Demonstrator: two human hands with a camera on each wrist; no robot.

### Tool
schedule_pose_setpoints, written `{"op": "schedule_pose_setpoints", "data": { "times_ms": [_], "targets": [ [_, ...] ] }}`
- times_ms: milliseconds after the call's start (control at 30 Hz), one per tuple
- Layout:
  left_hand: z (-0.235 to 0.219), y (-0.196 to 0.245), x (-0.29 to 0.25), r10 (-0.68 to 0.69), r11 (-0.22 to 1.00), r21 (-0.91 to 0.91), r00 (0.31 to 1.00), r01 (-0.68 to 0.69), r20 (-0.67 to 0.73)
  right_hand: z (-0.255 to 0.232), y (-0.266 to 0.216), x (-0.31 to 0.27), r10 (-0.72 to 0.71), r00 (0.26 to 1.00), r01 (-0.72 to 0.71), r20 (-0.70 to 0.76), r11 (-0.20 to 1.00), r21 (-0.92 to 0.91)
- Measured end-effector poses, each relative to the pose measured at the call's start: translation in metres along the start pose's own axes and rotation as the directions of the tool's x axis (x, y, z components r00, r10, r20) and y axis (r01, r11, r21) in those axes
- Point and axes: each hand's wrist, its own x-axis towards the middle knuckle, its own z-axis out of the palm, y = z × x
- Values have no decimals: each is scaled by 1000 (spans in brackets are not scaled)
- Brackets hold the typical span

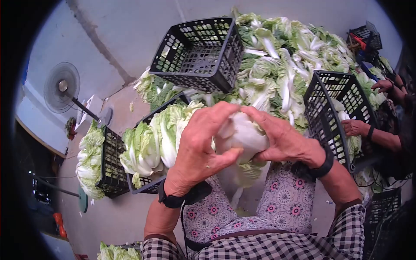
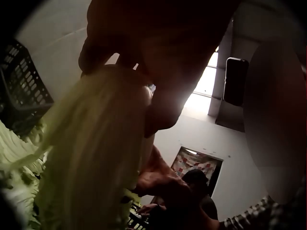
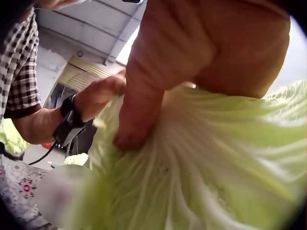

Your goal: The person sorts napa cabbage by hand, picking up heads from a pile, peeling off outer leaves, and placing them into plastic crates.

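Note:
Between both hands, in front of the lap, is a napa cabbage (image 1: 246,138), its pale base turned up towards the head camera and its leaves hanging below. My left hand (image 1: 201,141) grips its left side, thumb across the near face. From the other side my right hand (image 1: 288,141) holds it with fingers curved and thumb near the base. In the left wrist view the cabbage (image 2: 100,148) shows as a long dim mass under the left hand. Its veined outer leaves (image 3: 192,163) fill the right wrist view, with the right thumb (image 3: 139,120) pressed on them.
A black crate (image 1: 138,185) of napa cabbages stands at left, another crate (image 1: 115,158) beyond it. Ahead spreads a large cabbage pile (image 1: 281,65) with a crate (image 1: 227,54) on it. Another person's hand (image 1: 356,128) reaches into the right crate (image 1: 320,110). A fan (image 1: 63,86) stands far left.

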Motion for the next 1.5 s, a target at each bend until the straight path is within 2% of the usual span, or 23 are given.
{"op": "schedule_pose_setpoints", "data": {
  "times_ms": [33, 67, 133, 167, 200, 233, 333, 467, 600, 667, 700, 767, 867, 900, 967, 1067, 1100, 1167, 1233, 1333, 1367, 1467, 1500],
  "targets": [
    [7, 0, 2, -122, 957, -273, 990, 97, -76, 1, 4, -6, 45, 999, -39, -29, 979, 201],
    [15, -3, 4, -255, 833, -529, 961, 162, -106, -7, 5, -11, 154, 988, -141, -32, 957, 252],
    [26, -16, 0, -277, 760, -617, 960, 203, -26, -21, -6, -12, 366, 930, -338, -8, 865, 370],
    [37, -19, -3, -304, 690, -684, 952, 236, 22, -23, -2, -12, 323, 931, -269, -170, 923, 276],
    [49, -20, -3, -322, 616, -742, 944, 263, 67, -26, 3, -10, 372, 907, -233, -197, 833, 502],
    [59, -19, -7, -366, 591, -750, 927, 297, 78, -32, -1, -8, 407, 897, -243, -171, 780, 576],
    [71, -29, -18, -498, 318, -831, 826, 457, 264, -25, -1, 1, 422, 900, -240, -107, 686, 687],
    [73, -49, -35, -557, 131, -886, 773, 444, 305, -4, 12, 10, 438, 899, -251, -29, 567, 785],
    [56, -63, -51, -572, 67, -911, 764, 406, 298, 4, 22, 11, 369, 925, -372, 95, 821, 432],
    [48, -64, -55, -556, 13, -918, 766, 397, 324, 9, 22, 17, 310, 924, -383, 226, 738, 556],
    [51, -64, -59, -537, -7, -951, 801, 310, 266, 12, 21, 21, 268, 926, -375, 265, 718, 586],
    [56, -61, -61, -619, -154, -935, 707, 319, 343, 17, 21, 26, 202, 918, -383, 342, 683, 622],
    [64, -62, -67, -599, -226, -950, 739, 214, 309, 28, 21, 27, 260, 939, -342, 224, 660, 669],
    [62, -58, -67, -620, -176, -955, 726, 239, 296, 31, 16, 28, 320, 920, -376, 227, 559, 739],
    [68, -69, -75, -592, -40, -953, 761, 300, 265, 34, 7, 28, 434, 867, -407, 246, 331, 852],
    [63, -73, -64, -572, 151, -885, 769, 440, 285, 36, 3, 24, 516, 828, -346, 218, 165, 924],
    [65, -74, -60, -578, 45, -882, 733, 469, 360, 34, 5, 22, 538, 826, -304, 169, 173, 937],
    [64, -62, -55, -499, 92, -863, 773, 496, 391, 26, 12, 14, 583, 809, -219, 69, 191, 957],
    [66, -59, -54, -391, 118, -834, 797, 539, 460, 7, 15, 7, 571, 821, -84, -2, 124, 989],
    [72, -52, -44, -406, 191, -733, 732, 653, 547, -17, 26, -9, 577, 800, 131, -166, 101, 986],
    [77, -52, -45, -381, 105, -806, 772, 583, 509, -25, 31, -15, 579, 782, 207, -231, 108, 972],
    [72, -65, -48, -335, 34, -818, 777, 574, 532, -59, 36, -42, 583, 737, 312, -340, 153, 938],
    [71, -66, -49, -407, -1, -859, 784, 513, 469, -74, 37, -55, 576, 721, 327, -385, 208, 922]
  ]
}}
